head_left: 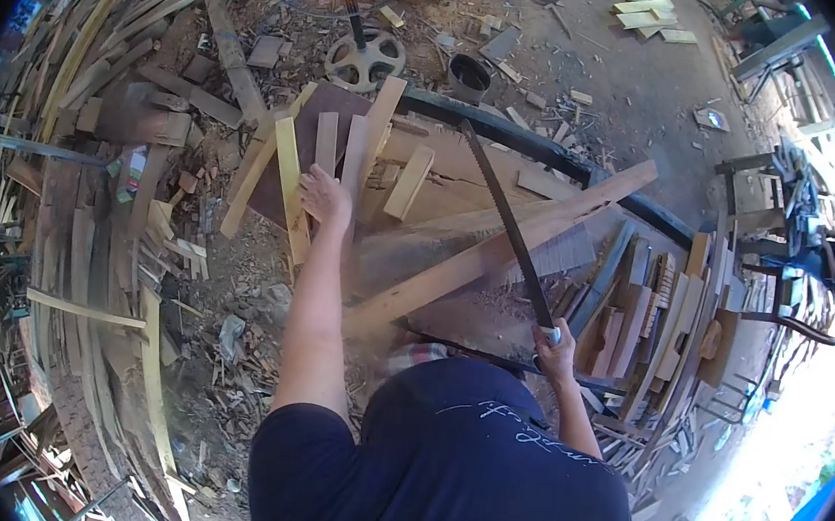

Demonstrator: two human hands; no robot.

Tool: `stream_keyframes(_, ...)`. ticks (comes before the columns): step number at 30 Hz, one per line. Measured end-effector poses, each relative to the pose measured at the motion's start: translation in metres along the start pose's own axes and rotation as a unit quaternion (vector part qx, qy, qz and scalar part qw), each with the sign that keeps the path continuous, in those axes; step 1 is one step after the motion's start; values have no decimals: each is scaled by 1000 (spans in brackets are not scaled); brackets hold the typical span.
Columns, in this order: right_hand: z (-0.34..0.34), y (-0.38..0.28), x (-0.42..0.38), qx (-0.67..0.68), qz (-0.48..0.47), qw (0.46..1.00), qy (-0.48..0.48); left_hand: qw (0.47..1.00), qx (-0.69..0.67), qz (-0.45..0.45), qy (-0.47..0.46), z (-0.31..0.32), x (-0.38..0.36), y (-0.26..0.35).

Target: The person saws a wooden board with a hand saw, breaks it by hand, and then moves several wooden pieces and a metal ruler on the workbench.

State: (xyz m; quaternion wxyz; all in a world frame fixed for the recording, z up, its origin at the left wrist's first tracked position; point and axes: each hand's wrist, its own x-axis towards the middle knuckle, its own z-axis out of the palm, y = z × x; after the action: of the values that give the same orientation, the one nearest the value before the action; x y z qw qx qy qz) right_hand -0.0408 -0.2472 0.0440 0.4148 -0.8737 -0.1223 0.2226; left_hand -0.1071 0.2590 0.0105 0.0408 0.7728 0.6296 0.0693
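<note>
My right hand (pixel 554 352) is closed around the handle of a handsaw (pixel 510 219), whose long dark toothed blade points up and away from me, passing over a long wooden plank (pixel 498 258). My left hand (pixel 325 194) reaches forward to a short wooden block (pixel 326 141), with its fingers at the block's near end. Beside that block stands a reddish-brown board (pixel 354 154), and to the left lies a pale yellow strip (pixel 291 183). A short light block (pixel 409 182) rests further right on the workbench.
Stacked wood pieces (pixel 643 322) stand at the right. A dark metal bar (pixel 558 157) runs along the bench's far side. Beyond it are a handwheel (pixel 364 63) and a dark bucket (pixel 468 77). Long planks (pixel 86 259) and scraps cover the ground at the left.
</note>
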Motion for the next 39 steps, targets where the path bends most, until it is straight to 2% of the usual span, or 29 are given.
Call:
stream_keyframes(1,1,7,1,-31,-38,999,6,1000,-5,-9,-9,-3,3,0)
stream_keyframes(5,1,9,1,-41,-32,999,4,996,-16,-64,-61,-5,20,-2)
stream_keyframes(8,0,9,1,-37,-28,999,-6,995,-30,-47,-88,2,34,-13)
stream_keyframes(10,-1,1,0,-45,-35,998,-1,980,-137,-4,-145,20,49,-21)
stream_keyframes(11,-1,0,0,-46,-35,998,-1,980,-137,-4,-146,20,52,-19)
stream_keyframes(14,0,-4,-1,-20,-2,1000,-2,980,-173,-5,-98,-30,53,2)
stream_keyframes(15,-1,-8,-1,-24,-4,1000,1,968,-236,-10,-91,-38,58,7)
stream_keyframes(16,-2,-10,-1,-27,-8,1000,4,951,-297,-15,-83,-40,62,12)
stream_keyframes(17,-1,-6,-1,-27,-7,1000,5,866,-491,-27,-93,-26,63,16)
stream_keyframes(18,0,1,0,-13,2,1000,1,866,-491,-25,-94,-30,56,22)
stream_keyframes(19,1,3,0,2,11,1000,-3,787,-576,-54,-215,-38,46,32)
stream_keyframes(20,1,5,-1,4,12,1000,1,686,-643,-81,-331,-44,39,40)
stream_keyframes(23,-1,-2,-2,-8,30,1000,-1,626,-634,-159,-425,21,37,56)
stream_keyframes(26,-1,-6,-2,-1,35,999,-6,621,-636,-169,-425,35,18,73)
stream_keyframes(28,2,-3,-2,-35,-25,999,17,625,-638,-173,-415,46,14,78)
stream_keyframes(30,2,-3,-2,-44,-39,998,23,655,-655,-156,-344,60,12,82)
stream_keyframes(33,5,-2,-3,-37,-35,998,25,678,-619,-142,-371,74,19,75)
stream_keyframes(36,7,-4,-4,-18,-20,999,23,648,-639,-138,-390,78,21,70)
stream_keyframes(39,8,-21,-7,-9,-27,999,28,641,-647,-131,-391,74,18,68)
